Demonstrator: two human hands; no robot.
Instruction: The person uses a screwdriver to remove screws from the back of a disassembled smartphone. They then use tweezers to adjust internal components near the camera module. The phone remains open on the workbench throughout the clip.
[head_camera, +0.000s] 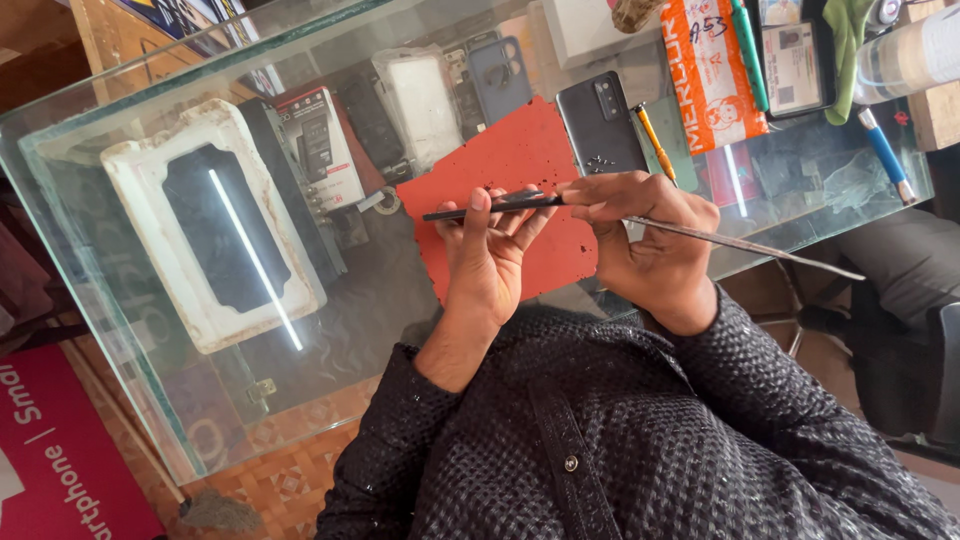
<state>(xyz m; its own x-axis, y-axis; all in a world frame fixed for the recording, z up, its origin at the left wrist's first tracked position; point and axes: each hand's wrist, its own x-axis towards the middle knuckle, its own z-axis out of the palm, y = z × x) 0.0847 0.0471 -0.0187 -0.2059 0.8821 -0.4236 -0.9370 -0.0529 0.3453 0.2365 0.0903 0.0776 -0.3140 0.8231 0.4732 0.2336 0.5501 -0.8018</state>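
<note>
The left hand (487, 262) is holding a thin black flat phone part (490, 206) edge-on above the red rubber work mat (505, 160), its fingers (482, 203) curling closed around the part's lower side, thumb pressing on the near edge. The right hand (648, 238) is gripping a long slim grey metal prying tool (745, 243), fingers wrapping tightly shut around the shaft near its front end, with the rest of the shaft sticking out past the hand toward the right; the working tip is meeting the right end of the phone part, though the exact contact is hidden by the fingers. Both hands are hovering just over the glass-topped table (120, 130).

On the mat's far edge a dark grey smartphone (600, 125) is lying back-up, with a yellow-handled screwdriver (655, 143) just beside it. A blue-handled tool (884, 152) is resting farther right. Under the glass, a white foam tray (210, 225) is sitting on the left. The person is wearing a dark textured shirt (640, 430).
</note>
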